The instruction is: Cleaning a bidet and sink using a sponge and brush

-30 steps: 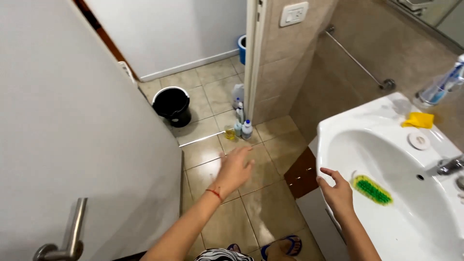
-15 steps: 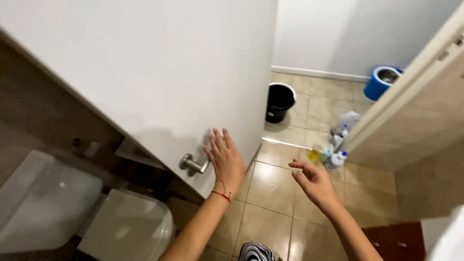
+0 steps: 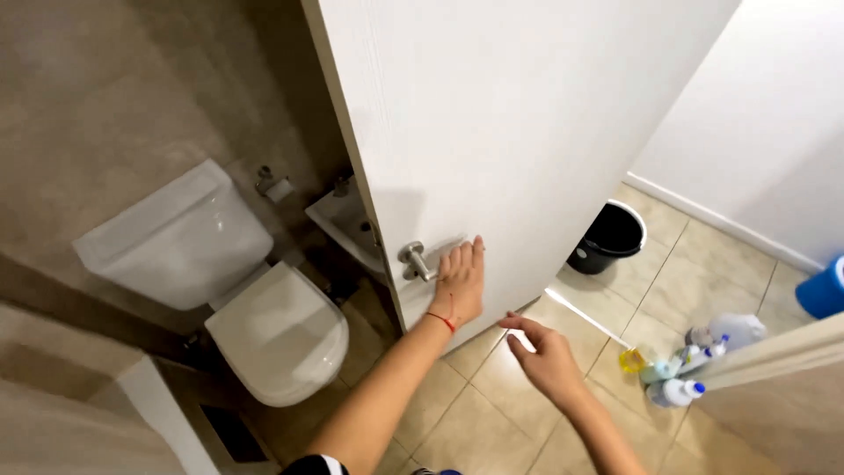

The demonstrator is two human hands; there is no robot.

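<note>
The metal door handle [image 3: 415, 259] sits just left of frame centre, on the near edge of the white door [image 3: 519, 132]; its lever's long axis runs roughly level across the door face, pointing right twd the upper right of the frame, though most of the lever is hidden under the hand. The left hand [image 3: 459, 283] lies flat on the door over it – fingers straight, close together, pointing up, palm pressed to the panel, not wrapped round the lever; a red string is tied at the wrist. The right hand [image 3: 545, 356], lower centre-right, hovers over the tiled floor [image 3: 703, 281], fingers loosely spread and half curled, holding nothing, index tip near the door's bottom corner. Left of the door: a white toilet [image 3: 264, 325] w/ lid down, and a bidet [image 3: 345, 220] partly hidden behind the door edge. Right side – a black bucket [image 3: 608, 237] by the door, a cluster of cleaning bottles [image 3: 694, 365] at the lower right, a blue bucket [image 3: 826, 288] cut off by the frame edge.
</note>
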